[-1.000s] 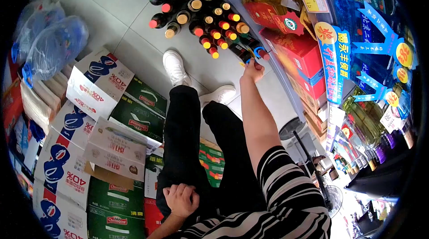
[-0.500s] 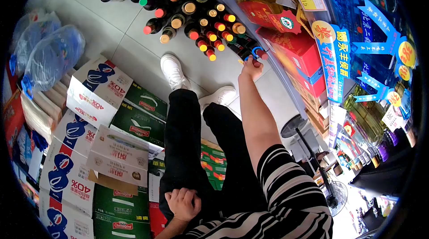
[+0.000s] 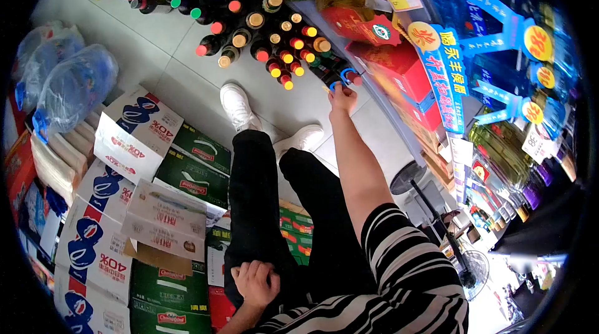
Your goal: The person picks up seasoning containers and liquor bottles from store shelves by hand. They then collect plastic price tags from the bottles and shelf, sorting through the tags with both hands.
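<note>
Rn R hand [image 3: 342, 99] nr shelf edge [image 3: 389, 120], fingers [image 3: 337, 92] part-curled at blue loop [image 3: 335, 85], hold unclear.

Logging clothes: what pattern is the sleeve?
The sleeve is striped black and white; best in the head view.

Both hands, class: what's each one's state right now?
Left hand: curled on thigh; full closure unclear.
Right hand: at blue loop; grip unclear.
</note>
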Demonstrator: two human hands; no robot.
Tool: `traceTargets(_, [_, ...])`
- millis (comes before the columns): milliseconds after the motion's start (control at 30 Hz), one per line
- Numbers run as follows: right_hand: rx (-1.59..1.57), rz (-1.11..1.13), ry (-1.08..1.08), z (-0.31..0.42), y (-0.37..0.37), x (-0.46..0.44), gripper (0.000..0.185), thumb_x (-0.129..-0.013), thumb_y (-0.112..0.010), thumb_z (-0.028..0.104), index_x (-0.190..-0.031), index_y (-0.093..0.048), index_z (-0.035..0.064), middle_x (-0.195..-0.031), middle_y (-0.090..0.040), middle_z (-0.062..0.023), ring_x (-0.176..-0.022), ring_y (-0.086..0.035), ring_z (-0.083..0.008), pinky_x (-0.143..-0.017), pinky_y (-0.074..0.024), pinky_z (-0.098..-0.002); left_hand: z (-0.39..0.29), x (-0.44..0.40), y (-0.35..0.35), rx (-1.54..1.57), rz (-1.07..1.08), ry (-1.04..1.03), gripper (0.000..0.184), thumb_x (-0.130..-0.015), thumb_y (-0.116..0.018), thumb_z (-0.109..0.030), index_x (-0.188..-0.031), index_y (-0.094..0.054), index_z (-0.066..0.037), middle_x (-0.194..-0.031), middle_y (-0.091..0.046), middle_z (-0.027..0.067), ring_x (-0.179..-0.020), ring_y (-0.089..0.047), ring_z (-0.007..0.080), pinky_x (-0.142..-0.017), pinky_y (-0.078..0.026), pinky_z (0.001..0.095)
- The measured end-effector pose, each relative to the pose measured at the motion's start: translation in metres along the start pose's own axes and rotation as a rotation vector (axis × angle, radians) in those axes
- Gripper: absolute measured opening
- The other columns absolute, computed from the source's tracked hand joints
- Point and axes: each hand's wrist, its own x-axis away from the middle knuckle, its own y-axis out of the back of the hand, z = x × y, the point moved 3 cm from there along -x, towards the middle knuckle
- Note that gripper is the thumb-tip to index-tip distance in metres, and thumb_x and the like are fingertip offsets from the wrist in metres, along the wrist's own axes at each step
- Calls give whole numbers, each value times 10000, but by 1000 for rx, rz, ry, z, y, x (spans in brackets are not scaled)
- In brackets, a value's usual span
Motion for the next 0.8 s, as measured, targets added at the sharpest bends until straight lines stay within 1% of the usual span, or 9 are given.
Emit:
traceTargets(167, [44, 156, -136, 34, 48, 50, 413, -795, -703, 188, -1042, -417, 20, -959, -544, -113, -776, -601, -236, -639, -561, -327, -10, 2, 2, -40, -68, -4, 78, -661, -594, -164, -728, -566, -136, -724, -540, 25, -697, -503, 234, -662, -316, 380])
traceTargets(233, [209, 416, -137, 22, 89, 43, 378, -821, -668, 208, -1062, -454, 10, -1021, -539, -117, -819, -601, -241, -680, -557, -341, -17, 4, 3, -43, -143, -26, 73, -665, -599, -169, -723, -568, -137, -739, -552, 27, -711, -512, 237, -671, -322, 382])
traceTargets(400, [561, 662, -54, 92, 173, 138, 240, -752, -631, 87, -981, -597, 24, -868, -603, -78, -735, -602, -169, -623, -535, -311, -45, 6, 15, -100, -244, -51, 59, -681, -602, -192, -705, -585, -141, -734, -584, 17, -740, -545, 237, -687, -346, 387])
traceTargets(467, [634, 742, 35, 113, 199, 172, 229, -774, -632, 154, -958, -618, 19, -793, -622, -72, -659, -596, -158, -605, -516, -299, -55, 7, 16, -112, -328, -94, 96, -705, -580, -211, -666, -589, -124, -725, -606, 28, -733, -562, 248, -677, -365, 407])
traceTargets(533, [731, 916, 294, 143, 227, 210, 235, -799, -612, 176, -965, -616, 10, -753, -624, -63, -628, -582, -142, -555, -480, -285, -58, 4, 10, -216, -311, -110, 139, -730, -552, -225, -677, -608, -109, -729, -621, 39, -751, -580, 259, -685, -380, 423])
traceTargets(600, [677, 968, 188, 155, 247, 235, 218, -841, -586, 203, -963, -605, 23, -744, -614, -57, -615, -569, -134, -549, -473, -274, -68, -2, 16, -259, -199, -66, 173, -746, -530, -256, -733, -647, -129, -780, -650, 49, -803, -604, 262, -725, -397, 440])
traceTargets(633, [744, 1002, 311, 167, 258, 243, 214, -849, -588, 212, -944, -601, 21, -742, -605, -53, -622, -568, -128, -549, -472, -267, -68, -6, 17, -214, -135, -61, 182, -750, -526, -274, -763, -661, -153, -815, -659, 52, -832, -609, 262, -756, -400, 444])
traceTargets(700, [777, 987, 407, 184, 280, 251, 234, -849, -611, 252, -934, -598, 35, -748, -603, -46, -619, -594, -126, -542, -490, -268, -63, -19, 16, -173, -19, 2, 215, -761, -518, -321, -861, -685, -230, -887, -674, 57, -910, -616, 264, -834, -393, 449])
traceTargets(800, [672, 913, 490, 206, 324, 242, 230, -853, -618, 264, -931, -601, 49, -756, -610, -48, -631, -614, -122, -569, -512, -260, -57, -40, 27, -54, 131, 42, 292, -794, -493, -356, -951, -660, -174, -975, -654, 138, -973, -601, 334, -842, -455, 460])
